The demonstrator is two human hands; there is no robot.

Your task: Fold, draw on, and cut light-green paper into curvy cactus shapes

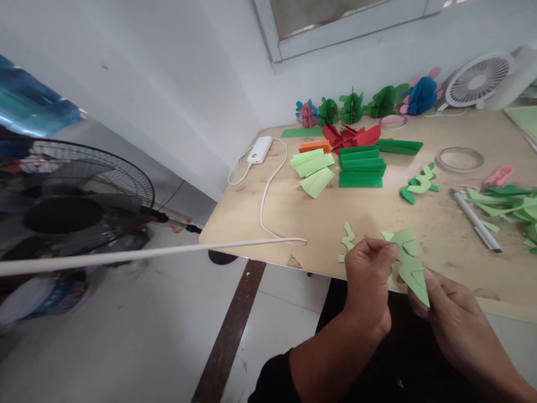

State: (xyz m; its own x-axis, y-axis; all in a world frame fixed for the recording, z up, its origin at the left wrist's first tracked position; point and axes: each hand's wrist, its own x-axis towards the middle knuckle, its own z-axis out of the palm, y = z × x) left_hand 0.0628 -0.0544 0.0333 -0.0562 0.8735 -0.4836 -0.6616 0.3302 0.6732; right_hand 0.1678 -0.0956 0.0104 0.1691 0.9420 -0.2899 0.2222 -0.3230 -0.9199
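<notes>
A light green paper piece [406, 253] with curved lines drawn on it is held over the table's front edge. The thumb and fingers of my left hand [367, 280] pinch its left side. My right hand [455, 316] closes on the lower right edge, its fingertips partly hidden behind the sheet. Just left of my left hand lies a wavy light green paper cutout [347, 235]. Farther back on the right is a small pile of curved green cutouts [420, 183].
Folded green papers [361, 167], folded red paper [351, 137] and finished paper figures [351, 107] stand toward the wall. A marker [476, 220], tape roll [460, 159], pink-handled scissors [498, 176] and green scraps [516, 207] lie right. A white cable [168, 252] crosses the left edge.
</notes>
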